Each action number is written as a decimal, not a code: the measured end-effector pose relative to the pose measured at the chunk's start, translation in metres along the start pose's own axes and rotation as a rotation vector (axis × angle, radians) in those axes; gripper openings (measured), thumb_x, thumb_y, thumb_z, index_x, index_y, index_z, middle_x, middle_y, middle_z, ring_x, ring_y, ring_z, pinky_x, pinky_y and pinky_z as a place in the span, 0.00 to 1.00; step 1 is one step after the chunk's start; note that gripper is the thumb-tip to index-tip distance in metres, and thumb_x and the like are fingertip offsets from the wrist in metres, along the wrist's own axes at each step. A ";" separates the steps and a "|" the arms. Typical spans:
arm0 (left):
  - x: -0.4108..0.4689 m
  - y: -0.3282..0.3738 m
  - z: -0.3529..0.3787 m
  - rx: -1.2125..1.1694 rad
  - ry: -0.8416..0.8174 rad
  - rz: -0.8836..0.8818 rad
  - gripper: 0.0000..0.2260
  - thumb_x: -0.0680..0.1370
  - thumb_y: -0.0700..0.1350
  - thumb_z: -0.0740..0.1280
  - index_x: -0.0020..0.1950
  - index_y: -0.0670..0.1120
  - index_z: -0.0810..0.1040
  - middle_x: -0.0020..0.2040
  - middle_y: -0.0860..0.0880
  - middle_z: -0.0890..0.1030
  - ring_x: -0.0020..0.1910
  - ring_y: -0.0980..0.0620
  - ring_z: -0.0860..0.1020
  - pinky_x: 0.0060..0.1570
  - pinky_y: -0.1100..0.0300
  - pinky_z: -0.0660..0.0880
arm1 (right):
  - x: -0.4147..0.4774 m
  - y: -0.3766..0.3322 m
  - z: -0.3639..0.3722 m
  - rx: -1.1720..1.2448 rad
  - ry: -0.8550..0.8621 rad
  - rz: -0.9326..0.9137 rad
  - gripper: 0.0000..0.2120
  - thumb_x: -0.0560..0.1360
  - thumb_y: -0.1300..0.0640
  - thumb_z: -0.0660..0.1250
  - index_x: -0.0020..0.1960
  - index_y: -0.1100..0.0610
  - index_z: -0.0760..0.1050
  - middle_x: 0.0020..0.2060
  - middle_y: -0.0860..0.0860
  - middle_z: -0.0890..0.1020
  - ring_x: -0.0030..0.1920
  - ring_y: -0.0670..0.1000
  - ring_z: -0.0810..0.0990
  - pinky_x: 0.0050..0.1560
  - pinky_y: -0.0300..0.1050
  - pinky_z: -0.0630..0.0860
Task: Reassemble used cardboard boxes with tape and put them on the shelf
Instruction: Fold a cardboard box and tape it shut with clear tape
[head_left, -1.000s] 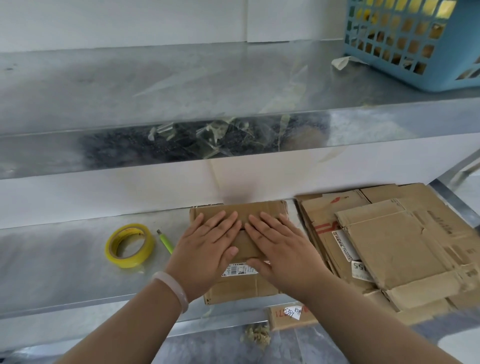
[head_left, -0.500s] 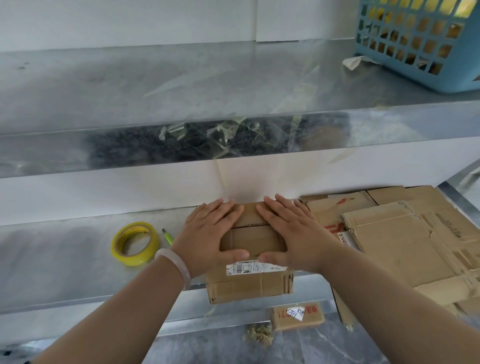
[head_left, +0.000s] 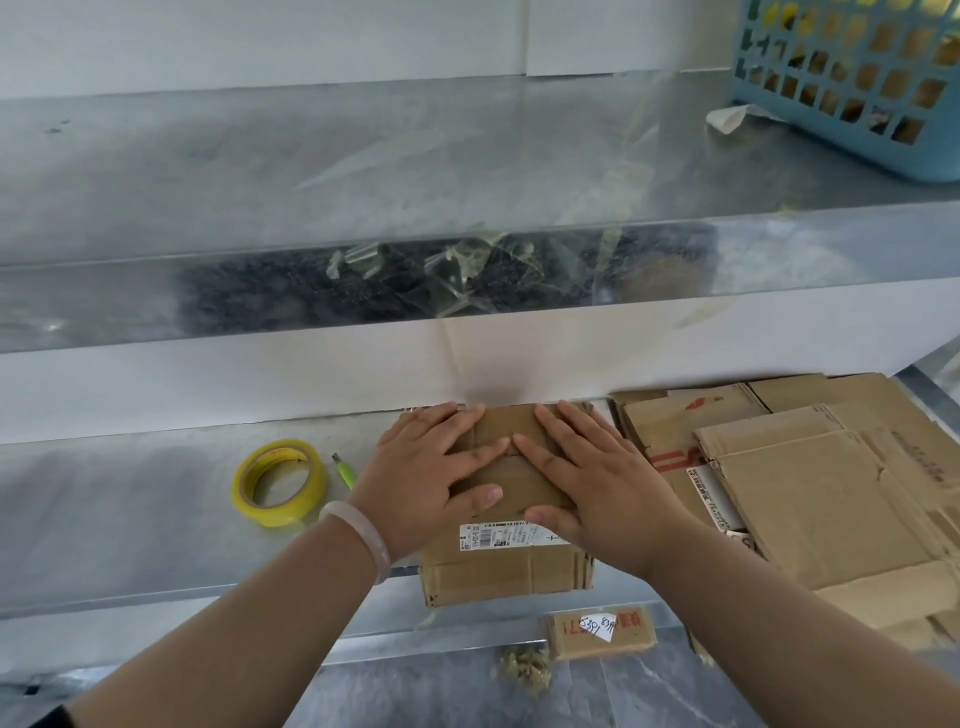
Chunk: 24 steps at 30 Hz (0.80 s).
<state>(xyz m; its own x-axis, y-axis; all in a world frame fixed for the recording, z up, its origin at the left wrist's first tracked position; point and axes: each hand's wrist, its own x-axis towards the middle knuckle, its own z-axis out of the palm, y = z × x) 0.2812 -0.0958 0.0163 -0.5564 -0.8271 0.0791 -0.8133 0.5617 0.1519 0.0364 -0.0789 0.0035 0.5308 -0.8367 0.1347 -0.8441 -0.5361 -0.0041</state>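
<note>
A small brown cardboard box (head_left: 506, 569) with a white barcode label stands on the lower metal shelf (head_left: 130, 530), its front hanging slightly over the edge. My left hand (head_left: 431, 480) and my right hand (head_left: 597, 480) lie flat on its top flaps, fingers straight, index fingertips meeting over the middle seam. A roll of yellow tape (head_left: 279, 480) lies on the shelf left of the box, with a green-handled cutter (head_left: 344, 470) between the roll and my left hand.
A stack of flattened cardboard boxes (head_left: 810, 488) fills the shelf's right side. The upper metal shelf (head_left: 363, 171) carries a blue plastic basket (head_left: 857, 78) at far right and tape scraps on its front edge. A small box (head_left: 600, 631) lies on the floor below.
Both hands slid forward along the box top toward the wall, staying flat on the flaps. The box sits slightly further back on the shelf than a second ago.
</note>
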 end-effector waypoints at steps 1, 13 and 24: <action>0.000 0.000 0.001 0.000 -0.005 0.006 0.27 0.80 0.68 0.44 0.71 0.62 0.71 0.76 0.52 0.67 0.74 0.44 0.64 0.72 0.42 0.60 | 0.000 0.000 0.000 -0.010 -0.007 0.002 0.35 0.80 0.31 0.44 0.74 0.52 0.68 0.73 0.58 0.70 0.74 0.61 0.67 0.72 0.63 0.65; -0.003 -0.019 0.010 0.061 0.031 0.208 0.24 0.83 0.62 0.44 0.73 0.57 0.69 0.75 0.59 0.65 0.77 0.50 0.59 0.72 0.46 0.51 | -0.002 0.005 0.003 0.040 -0.007 -0.026 0.32 0.79 0.31 0.48 0.71 0.49 0.73 0.72 0.50 0.73 0.75 0.55 0.66 0.73 0.57 0.59; -0.023 -0.004 0.022 -0.120 0.165 -0.079 0.28 0.83 0.61 0.45 0.77 0.47 0.64 0.78 0.49 0.59 0.79 0.51 0.53 0.76 0.53 0.50 | -0.009 -0.010 -0.005 0.122 -0.077 0.176 0.45 0.75 0.26 0.37 0.79 0.58 0.50 0.79 0.52 0.51 0.79 0.51 0.47 0.77 0.49 0.48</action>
<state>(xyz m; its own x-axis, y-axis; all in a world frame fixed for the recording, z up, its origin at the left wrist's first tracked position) 0.2937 -0.0785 -0.0076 -0.4483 -0.8662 0.2206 -0.8220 0.4965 0.2791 0.0397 -0.0660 0.0073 0.3847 -0.9219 0.0454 -0.9111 -0.3871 -0.1417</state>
